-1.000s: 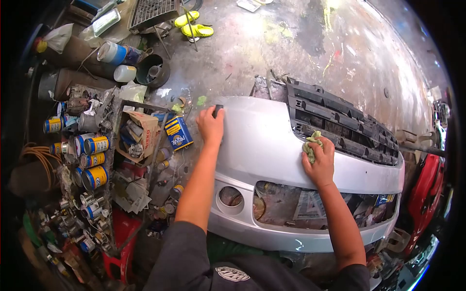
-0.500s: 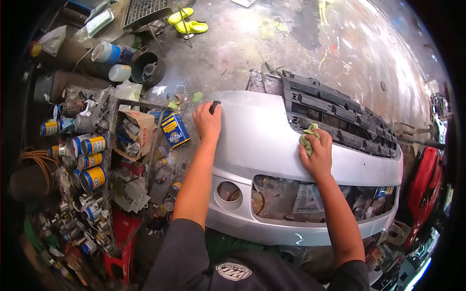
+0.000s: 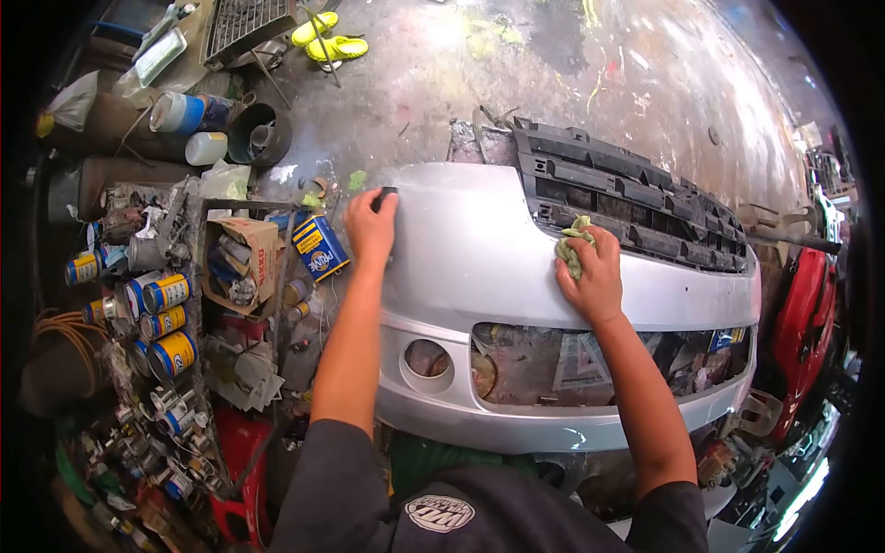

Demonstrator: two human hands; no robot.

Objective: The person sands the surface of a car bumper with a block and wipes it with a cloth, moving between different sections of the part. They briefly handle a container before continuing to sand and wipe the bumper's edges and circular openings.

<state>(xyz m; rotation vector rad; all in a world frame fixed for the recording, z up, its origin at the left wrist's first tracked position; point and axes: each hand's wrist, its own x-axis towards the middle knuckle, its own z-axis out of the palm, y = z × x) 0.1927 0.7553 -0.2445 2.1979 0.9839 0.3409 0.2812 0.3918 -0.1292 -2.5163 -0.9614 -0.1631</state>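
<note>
A silver car bumper (image 3: 442, 276) lies across the space before me, with a round opening at its left and a long lower opening. My left hand (image 3: 371, 230) is at the bumper's left edge, its fingers closed around a small black block (image 3: 389, 194); most of the block is hidden by the fingers. Bunched in my right hand (image 3: 593, 278) is a yellow-green cloth (image 3: 572, 247). That hand rests on the bumper's upper surface, beside the black grille (image 3: 636, 198).
Left of the bumper stand a blue and yellow tin (image 3: 319, 247), a cardboard box (image 3: 244, 267) and several paint cans (image 3: 173, 355). Yellow shoes (image 3: 343, 48) sit on the floor (image 3: 415, 101) near a metal stand. A red car part (image 3: 800, 336) is at the right.
The whole scene has shifted left and slightly up in the view. Both hands keep about the same places on the bumper, still holding the block and the cloth.
</note>
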